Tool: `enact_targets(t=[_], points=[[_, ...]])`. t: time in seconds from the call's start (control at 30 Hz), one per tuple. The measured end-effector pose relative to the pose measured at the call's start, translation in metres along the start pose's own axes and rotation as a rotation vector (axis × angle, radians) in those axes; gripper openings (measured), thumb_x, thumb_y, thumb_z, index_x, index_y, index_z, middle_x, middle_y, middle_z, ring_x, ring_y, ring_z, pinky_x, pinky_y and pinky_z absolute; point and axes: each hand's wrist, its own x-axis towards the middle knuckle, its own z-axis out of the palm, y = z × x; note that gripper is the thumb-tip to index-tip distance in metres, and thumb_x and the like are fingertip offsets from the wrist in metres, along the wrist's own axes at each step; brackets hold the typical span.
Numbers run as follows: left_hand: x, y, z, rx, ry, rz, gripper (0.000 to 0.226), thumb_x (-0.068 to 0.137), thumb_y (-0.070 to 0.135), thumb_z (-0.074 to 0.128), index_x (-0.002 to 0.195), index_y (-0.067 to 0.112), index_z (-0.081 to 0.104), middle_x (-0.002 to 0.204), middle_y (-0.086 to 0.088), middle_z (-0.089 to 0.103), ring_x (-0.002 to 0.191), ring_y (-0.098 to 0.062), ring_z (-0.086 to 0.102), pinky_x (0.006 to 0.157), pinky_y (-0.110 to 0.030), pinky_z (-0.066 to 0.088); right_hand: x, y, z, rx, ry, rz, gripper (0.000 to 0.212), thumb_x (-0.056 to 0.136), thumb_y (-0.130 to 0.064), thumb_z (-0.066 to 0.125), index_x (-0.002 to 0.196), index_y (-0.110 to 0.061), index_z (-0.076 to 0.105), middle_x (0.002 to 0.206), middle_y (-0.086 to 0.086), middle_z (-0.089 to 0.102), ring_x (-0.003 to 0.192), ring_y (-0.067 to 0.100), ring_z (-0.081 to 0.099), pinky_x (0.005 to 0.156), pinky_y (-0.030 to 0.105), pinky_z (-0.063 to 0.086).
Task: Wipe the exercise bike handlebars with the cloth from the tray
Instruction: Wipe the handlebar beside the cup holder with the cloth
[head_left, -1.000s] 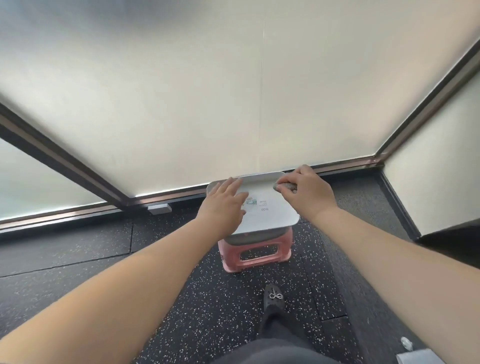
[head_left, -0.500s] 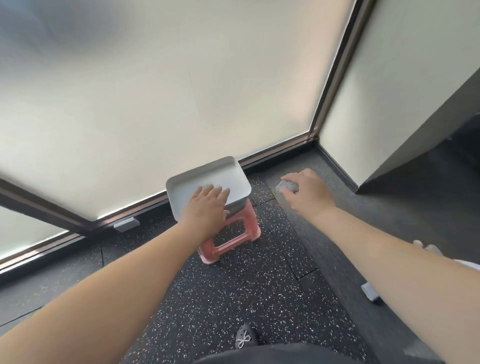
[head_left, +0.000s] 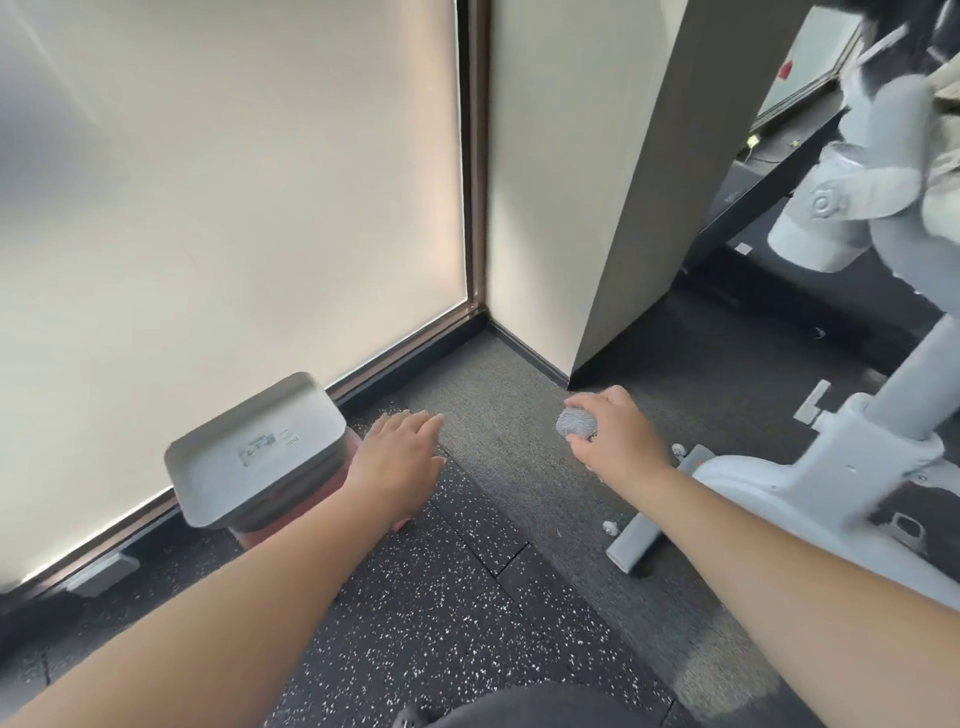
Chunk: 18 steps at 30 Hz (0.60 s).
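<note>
My right hand (head_left: 615, 434) grips a balled-up grey cloth (head_left: 577, 423) in the air over the dark floor. My left hand (head_left: 400, 449) hovers flat, fingers straight, just right of the grey tray (head_left: 249, 447), holding nothing. The tray sits on a pink stool (head_left: 306, 506) by the frosted window. The white exercise bike (head_left: 831, 457) stands at the right, its base and post in view. The handlebars lie near the upper right corner, blurred and mostly out of sight.
A frosted glass wall (head_left: 234, 182) runs along the left, meeting a cream wall (head_left: 561, 182) at the corner. A dark-edged partition (head_left: 649, 208) juts out between me and the bike. The bike's front foot (head_left: 636, 540) lies on the speckled rubber floor (head_left: 415, 623).
My view has swung right, bringing the bike into sight. My right hand carried the cloth away from the tray toward the right. My left hand lifted off the tray.
</note>
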Motion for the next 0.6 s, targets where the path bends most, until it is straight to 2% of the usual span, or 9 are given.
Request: enact_targets(t=[0.1,0.2,0.3,0.4,0.5,0.6], points=[[0.013,0.043,-0.005,0.004,0.014,0.055,0.059,0.096,0.037,0.046,0.148,0.024,0.023,0.153,0.003,0.031,0.142,-0.02,0.024,0.118,-0.04,0.012,-0.018,0.036,-0.027,0.059,0.05,0.062,0.036,0.086,-0.023,0.061,0.121,-0.03,0.056,0.114,-0.002,0.045,0.069,0.022,0.06,0.062,0.036,0.055],[0.026,0.082,-0.013,-0.011,0.048,0.101,0.058,0.095,0.038,0.046,0.148,0.024,0.024,0.153,0.002,0.031,0.141,-0.02,0.027,0.116,-0.04,0.018,-0.035,0.066,-0.051,0.117,0.105,0.109,0.036,0.086,-0.022,0.061,0.121,-0.03,0.055,0.114,-0.002,0.043,0.068,0.021,0.063,0.061,0.038,0.057],[0.041,0.118,-0.024,-0.051,0.078,0.131,0.059,0.096,0.038,0.045,0.148,0.024,0.023,0.154,0.002,0.03,0.14,-0.021,0.028,0.114,-0.04,0.025,-0.048,0.091,-0.074,0.149,0.161,0.136,0.037,0.087,-0.023,0.06,0.122,-0.032,0.054,0.113,-0.003,0.044,0.07,0.018,0.062,0.061,0.034,0.055],[0.06,0.145,-0.034,-0.093,0.086,0.172,0.059,0.096,0.038,0.046,0.148,0.024,0.023,0.154,0.002,0.029,0.139,-0.021,0.03,0.112,-0.04,0.029,-0.054,0.108,-0.094,0.154,0.225,0.165,0.038,0.086,-0.025,0.061,0.123,-0.032,0.054,0.112,-0.006,0.044,0.073,0.014,0.06,0.069,0.033,0.052],[0.082,0.165,-0.048,-0.16,0.086,0.22,0.059,0.095,0.039,0.046,0.148,0.026,0.024,0.154,0.002,0.029,0.138,-0.022,0.033,0.111,-0.041,0.033,-0.054,0.119,-0.112,0.165,0.279,0.19,0.041,0.086,-0.024,0.062,0.126,-0.03,0.054,0.113,-0.005,0.046,0.082,0.014,0.056,0.07,0.025,0.043],[0.106,0.183,-0.071,-0.241,0.103,0.292,0.058,0.095,0.039,0.047,0.148,0.027,0.026,0.153,0.002,0.031,0.138,-0.021,0.033,0.112,-0.04,0.032,-0.049,0.126,-0.129,0.183,0.32,0.211,0.043,0.086,-0.025,0.062,0.127,-0.031,0.053,0.118,-0.003,0.048,0.087,0.014,0.055,0.074,0.023,0.043]])
